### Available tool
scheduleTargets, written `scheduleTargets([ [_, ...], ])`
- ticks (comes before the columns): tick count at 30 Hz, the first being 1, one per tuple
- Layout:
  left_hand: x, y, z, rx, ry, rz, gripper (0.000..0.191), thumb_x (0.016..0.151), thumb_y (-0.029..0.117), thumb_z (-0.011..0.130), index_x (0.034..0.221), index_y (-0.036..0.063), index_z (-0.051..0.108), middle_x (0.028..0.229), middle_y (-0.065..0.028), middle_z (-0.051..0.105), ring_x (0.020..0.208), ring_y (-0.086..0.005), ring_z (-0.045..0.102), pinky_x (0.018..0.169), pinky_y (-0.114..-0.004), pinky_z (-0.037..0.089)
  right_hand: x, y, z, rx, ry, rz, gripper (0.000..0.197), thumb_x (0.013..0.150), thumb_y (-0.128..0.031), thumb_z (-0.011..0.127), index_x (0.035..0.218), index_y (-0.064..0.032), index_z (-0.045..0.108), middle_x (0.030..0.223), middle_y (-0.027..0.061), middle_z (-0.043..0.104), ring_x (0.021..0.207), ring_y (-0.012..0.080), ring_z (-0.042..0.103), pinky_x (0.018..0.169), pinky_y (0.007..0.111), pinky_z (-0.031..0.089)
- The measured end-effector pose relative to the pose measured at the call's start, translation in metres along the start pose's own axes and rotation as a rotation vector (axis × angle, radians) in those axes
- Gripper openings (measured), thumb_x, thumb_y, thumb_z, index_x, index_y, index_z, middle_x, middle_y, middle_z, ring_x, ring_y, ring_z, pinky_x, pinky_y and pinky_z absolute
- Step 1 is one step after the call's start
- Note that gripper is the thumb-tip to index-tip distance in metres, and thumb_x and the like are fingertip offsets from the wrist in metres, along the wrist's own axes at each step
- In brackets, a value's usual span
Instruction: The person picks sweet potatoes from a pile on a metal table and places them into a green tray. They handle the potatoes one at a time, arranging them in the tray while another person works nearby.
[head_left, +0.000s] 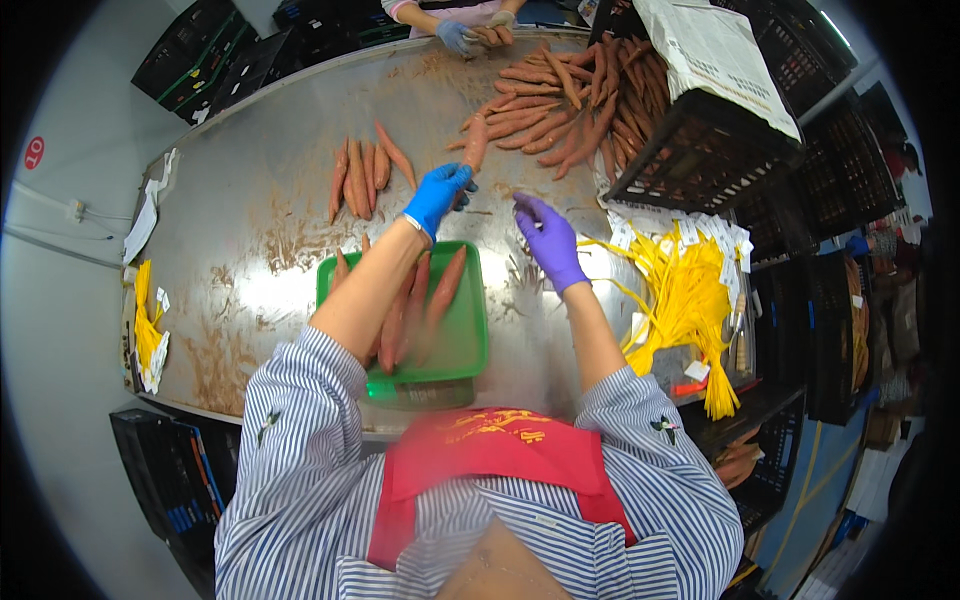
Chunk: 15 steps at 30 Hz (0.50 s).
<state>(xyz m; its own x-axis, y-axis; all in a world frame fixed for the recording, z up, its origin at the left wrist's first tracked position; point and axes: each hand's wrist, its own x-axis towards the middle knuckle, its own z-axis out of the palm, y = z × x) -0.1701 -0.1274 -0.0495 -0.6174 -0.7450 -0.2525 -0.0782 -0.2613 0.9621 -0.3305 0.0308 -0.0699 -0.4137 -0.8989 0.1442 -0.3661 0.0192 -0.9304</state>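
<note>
My left hand (442, 196), in a blue glove, grips the near end of a sweet potato (475, 142) that points away from me. My right hand (549, 238), in a purple glove, is held apart from it with fingers spread and nothing in it. Below my left forearm, a green plastic tray (469, 352) with several sweet potatoes (447, 285) rests on a scale (427, 394). Several more sweet potatoes (358, 178) lie in a group at the left. A large pile of them (547, 112) spreads out of a tipped black crate (705, 150) at the right.
The metal table (217, 217) has dirt smears. Yellow mesh bags or strips with white tags (682, 292) lie at its right, with another bundle (146, 322) at the left edge. Across the table, a co-worker's gloved hands (459, 37) hold sweet potatoes. Black crates (840, 172) stand on the right.
</note>
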Motion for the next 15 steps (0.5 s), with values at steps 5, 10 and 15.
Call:
scheduleTargets([
  [5, 0.087, 0.008, -0.043, 0.093, 0.108, -0.044, 0.032, 0.095, 0.035, 0.057, 0.105, 0.0045, 0.061, 0.082, -0.004, 0.064, 0.061, -0.0102, 0.052, 0.058, -0.026, 0.045, 0.01, 0.021, 0.016, 0.012, -0.057, 0.136, 0.031, 0.091, -0.023, 0.06, 0.119, -0.0105, 0.064, 0.106, 0.0099, 0.07, 0.092, 0.0207, 0.066, 0.079, 0.031, 0.051],
  [10, 0.17, 0.024, -0.077, 0.139, 0.111, 0.099, 0.034, 0.093, 0.036, 0.058, 0.103, 0.0034, 0.063, 0.081, -0.0053, 0.065, 0.058, -0.0115, 0.053, 0.054, -0.027, 0.045, 0.021, 0.054, 0.016, 0.02, -0.031, 0.253, 0.027, 0.091, -0.024, 0.061, 0.114, -0.0102, 0.066, 0.094, 0.0121, 0.07, 0.08, 0.0197, 0.066, 0.075, 0.03, 0.051],
  [15, 0.247, 0.004, -0.114, 0.408, 0.294, -0.09, 0.036, 0.09, 0.036, 0.062, 0.107, 0.0043, 0.066, 0.081, -0.0065, 0.067, 0.054, -0.0124, 0.054, 0.052, -0.028, 0.045, 0.049, 0.088, 0.007, 0.438, 0.09, 0.399, 0.026, 0.095, -0.011, 0.052, 0.115, 0.0035, 0.061, 0.096, 0.0114, 0.068, 0.085, 0.0162, 0.065, 0.079, 0.027, 0.051],
])
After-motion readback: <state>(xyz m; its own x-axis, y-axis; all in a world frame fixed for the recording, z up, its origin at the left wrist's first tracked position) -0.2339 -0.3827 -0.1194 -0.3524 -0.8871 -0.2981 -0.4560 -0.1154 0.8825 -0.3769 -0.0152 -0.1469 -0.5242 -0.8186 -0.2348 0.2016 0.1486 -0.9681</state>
